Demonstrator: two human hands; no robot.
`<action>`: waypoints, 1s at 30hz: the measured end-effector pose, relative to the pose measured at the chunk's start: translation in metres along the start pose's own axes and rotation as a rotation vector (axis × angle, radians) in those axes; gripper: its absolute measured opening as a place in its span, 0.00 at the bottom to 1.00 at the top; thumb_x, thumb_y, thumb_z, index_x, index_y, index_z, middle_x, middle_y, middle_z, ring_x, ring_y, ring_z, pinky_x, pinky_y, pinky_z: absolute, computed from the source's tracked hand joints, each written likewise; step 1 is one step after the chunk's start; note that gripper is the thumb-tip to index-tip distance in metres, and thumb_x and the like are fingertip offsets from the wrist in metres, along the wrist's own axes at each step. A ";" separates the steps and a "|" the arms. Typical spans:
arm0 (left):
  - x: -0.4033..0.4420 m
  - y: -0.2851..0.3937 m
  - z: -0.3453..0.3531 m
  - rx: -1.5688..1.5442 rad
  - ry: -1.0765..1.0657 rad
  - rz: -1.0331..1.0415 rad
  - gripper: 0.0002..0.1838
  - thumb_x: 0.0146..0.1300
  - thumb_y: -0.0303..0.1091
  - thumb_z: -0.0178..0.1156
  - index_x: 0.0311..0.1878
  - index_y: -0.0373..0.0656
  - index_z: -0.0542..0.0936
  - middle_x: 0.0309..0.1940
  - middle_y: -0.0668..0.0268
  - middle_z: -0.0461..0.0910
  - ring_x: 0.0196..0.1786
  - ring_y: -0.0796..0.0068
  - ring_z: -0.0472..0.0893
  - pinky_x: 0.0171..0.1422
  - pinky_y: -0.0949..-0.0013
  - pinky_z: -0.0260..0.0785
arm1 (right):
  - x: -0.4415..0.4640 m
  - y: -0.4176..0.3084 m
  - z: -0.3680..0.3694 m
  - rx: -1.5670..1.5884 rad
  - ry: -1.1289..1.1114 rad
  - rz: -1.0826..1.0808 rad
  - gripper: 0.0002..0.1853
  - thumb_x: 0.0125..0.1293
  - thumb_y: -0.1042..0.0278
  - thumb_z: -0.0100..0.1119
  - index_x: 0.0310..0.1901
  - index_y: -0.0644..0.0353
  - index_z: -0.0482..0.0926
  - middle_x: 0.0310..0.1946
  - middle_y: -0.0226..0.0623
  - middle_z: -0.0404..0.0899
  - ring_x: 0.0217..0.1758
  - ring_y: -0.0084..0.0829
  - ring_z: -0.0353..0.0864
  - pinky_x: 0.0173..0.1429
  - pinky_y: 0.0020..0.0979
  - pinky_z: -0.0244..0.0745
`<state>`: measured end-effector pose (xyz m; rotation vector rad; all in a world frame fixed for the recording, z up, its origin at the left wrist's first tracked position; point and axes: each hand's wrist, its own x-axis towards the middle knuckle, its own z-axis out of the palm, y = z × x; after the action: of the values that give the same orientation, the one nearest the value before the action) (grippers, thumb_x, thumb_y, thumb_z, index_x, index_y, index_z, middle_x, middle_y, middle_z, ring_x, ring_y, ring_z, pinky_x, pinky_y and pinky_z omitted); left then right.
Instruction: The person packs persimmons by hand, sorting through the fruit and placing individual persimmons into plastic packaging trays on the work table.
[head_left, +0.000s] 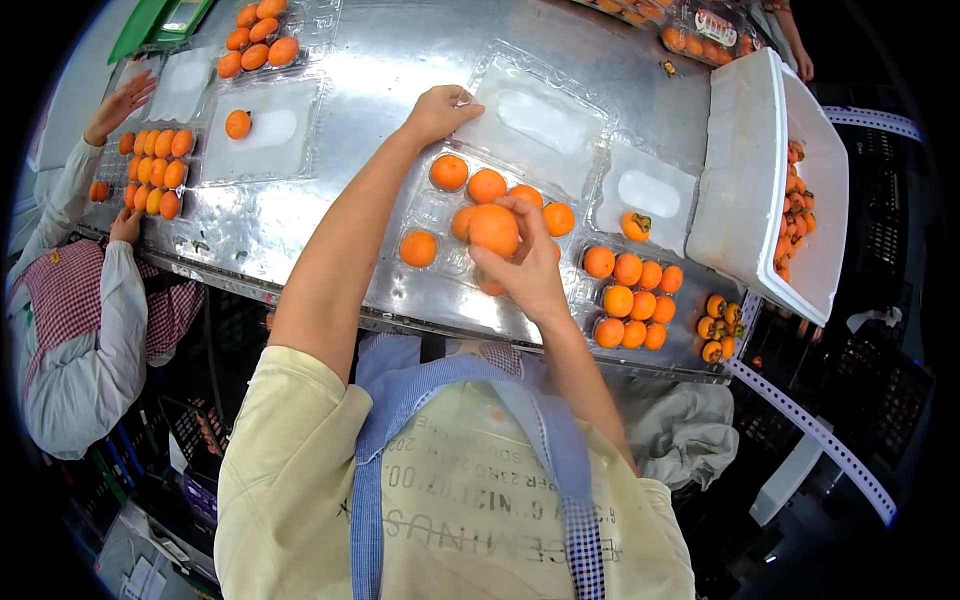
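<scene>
My right hand (530,262) grips an orange persimmon (494,231) above a clear plastic tray (433,193), thumb on one side and fingers on the other. Several persimmons sit in the tray's cups, among them one persimmon (449,172) at the far left corner; some cups are hidden below my hand. At the far side, my left hand (440,112) is closed, its fingertips at the left edge of the open clear lid (540,115). To the right stands a second tray filled with persimmons (630,300), with one leafy persimmon (635,226) on its lid (670,195).
A white foam box (735,165) of persimmons tilts at the table's right end. Loose leafy persimmons (715,330) lie by the front right corner. At left, a co-worker's hands (125,225) are around another filled tray (155,172). More packs line the metal table's (370,60) far side.
</scene>
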<state>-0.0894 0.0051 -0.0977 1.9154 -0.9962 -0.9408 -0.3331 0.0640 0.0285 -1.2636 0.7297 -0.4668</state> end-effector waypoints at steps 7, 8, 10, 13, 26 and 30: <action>0.001 0.003 -0.003 -0.038 -0.068 -0.083 0.27 0.52 0.46 0.68 0.49 0.34 0.78 0.49 0.49 0.79 0.51 0.60 0.80 0.54 0.66 0.71 | -0.002 -0.013 0.002 0.218 -0.113 0.113 0.36 0.58 0.75 0.65 0.66 0.61 0.57 0.52 0.41 0.69 0.46 0.28 0.78 0.42 0.27 0.79; 0.001 0.003 -0.004 -0.039 -0.069 -0.082 0.28 0.52 0.46 0.68 0.50 0.34 0.78 0.49 0.49 0.79 0.51 0.60 0.80 0.54 0.66 0.71 | -0.002 -0.014 0.002 0.246 -0.104 0.135 0.36 0.57 0.76 0.64 0.66 0.61 0.58 0.54 0.41 0.69 0.47 0.28 0.77 0.44 0.27 0.78; 0.000 0.004 -0.004 -0.042 -0.074 -0.080 0.28 0.52 0.46 0.68 0.50 0.34 0.78 0.49 0.49 0.79 0.51 0.60 0.80 0.54 0.66 0.71 | -0.002 -0.015 0.001 0.303 -0.087 0.178 0.36 0.57 0.78 0.62 0.67 0.62 0.58 0.56 0.41 0.69 0.49 0.28 0.77 0.48 0.28 0.77; -0.002 0.008 -0.005 -0.004 -0.055 -0.070 0.28 0.52 0.47 0.68 0.50 0.34 0.78 0.49 0.48 0.79 0.50 0.60 0.80 0.54 0.66 0.72 | -0.002 -0.011 -0.001 0.272 -0.088 0.148 0.33 0.62 0.70 0.62 0.67 0.62 0.58 0.48 0.41 0.73 0.41 0.26 0.78 0.44 0.27 0.77; -0.001 0.001 0.000 0.010 0.018 -0.008 0.23 0.55 0.45 0.67 0.44 0.35 0.80 0.36 0.57 0.82 0.37 0.71 0.80 0.44 0.69 0.72 | 0.001 -0.005 -0.007 0.474 -0.026 0.278 0.27 0.69 0.62 0.53 0.65 0.61 0.60 0.43 0.38 0.75 0.38 0.26 0.78 0.41 0.25 0.76; -0.001 0.001 0.001 -0.002 0.015 -0.013 0.23 0.55 0.45 0.67 0.45 0.35 0.80 0.36 0.58 0.82 0.37 0.71 0.80 0.44 0.69 0.72 | -0.002 0.003 -0.002 0.157 -0.006 0.085 0.32 0.61 0.74 0.61 0.66 0.61 0.59 0.49 0.39 0.71 0.42 0.28 0.78 0.46 0.26 0.78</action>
<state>-0.0909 0.0058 -0.0969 1.9269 -0.9749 -0.9337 -0.3365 0.0648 0.0257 -1.0829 0.7250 -0.4418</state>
